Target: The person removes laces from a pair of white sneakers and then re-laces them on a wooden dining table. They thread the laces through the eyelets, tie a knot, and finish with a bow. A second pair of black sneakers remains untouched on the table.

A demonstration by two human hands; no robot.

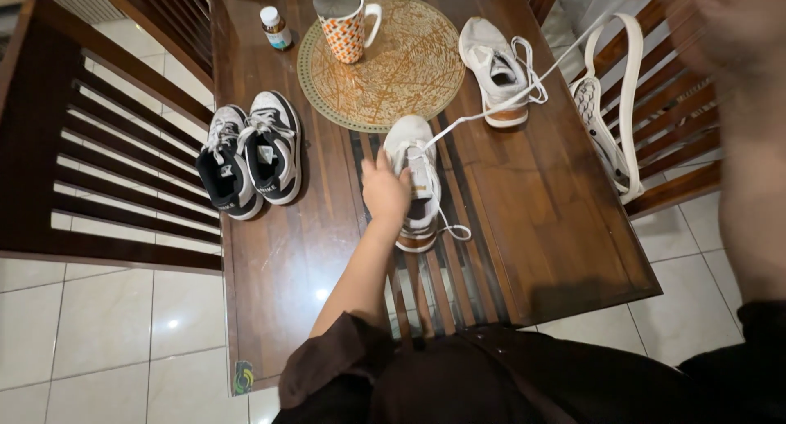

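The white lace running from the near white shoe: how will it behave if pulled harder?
Lace: floppy, though drawn taut here, so it probably goes slack once released. White shoe looks light; left hand pins it, otherwise it would likely slide.

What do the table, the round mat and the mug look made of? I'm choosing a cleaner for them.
The table looks like dark varnished wood: visible grain, glossy light reflections. The round mat seems woven or pressed fibre in gold tones, though its exact material is unclear. The mug looks like glazed ceramic, with an orange-and-white pattern and a white handle.
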